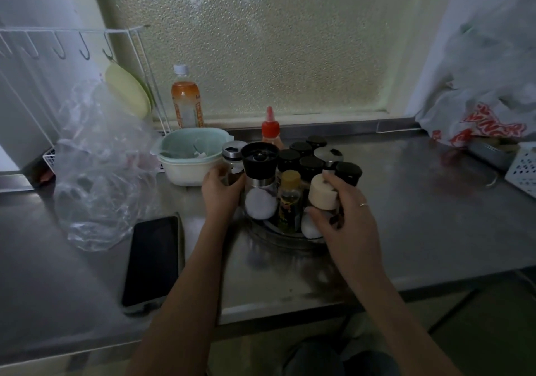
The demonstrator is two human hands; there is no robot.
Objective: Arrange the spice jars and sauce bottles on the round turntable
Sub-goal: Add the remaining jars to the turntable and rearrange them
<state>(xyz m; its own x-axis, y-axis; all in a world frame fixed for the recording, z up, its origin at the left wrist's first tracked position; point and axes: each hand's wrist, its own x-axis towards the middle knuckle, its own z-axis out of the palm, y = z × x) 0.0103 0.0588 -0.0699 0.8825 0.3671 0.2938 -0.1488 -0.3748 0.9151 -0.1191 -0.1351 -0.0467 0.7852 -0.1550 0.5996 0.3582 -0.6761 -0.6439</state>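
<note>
A round, shallow metal turntable [285, 238] is seen on the steel counter [420, 216], crowded with upright containers. At its near right edge a clear jar with a cream cylindrical lid [320, 198] is wrapped by the right hand [345, 210], fingers curled about the body and lid, apparently so that it can be seated or nudged into the one gap left at the rim. The left hand [222, 191] is closed on the left side of the cluster, around the lower part of a glass shaker with a chrome flip cap [233, 158]; the hold seems meant to steady that side or to keep the tray from rotating, though which of the two cannot be told.

Between the hands, a tall clear grinder with a black top [259, 184] and a slim brown bottle with a tan cap [290, 201] are stood at the near edge, while several black-capped jars [301, 158] are packed further back. A red-nozzled squeeze bottle [270, 130] is stood at the far side, its base hidden, so whether it rests on the tray cannot be told.

Judged from this crowding, the arranging appears nearly done. A dark phone [152, 262] is left lying well to the near left.
</note>
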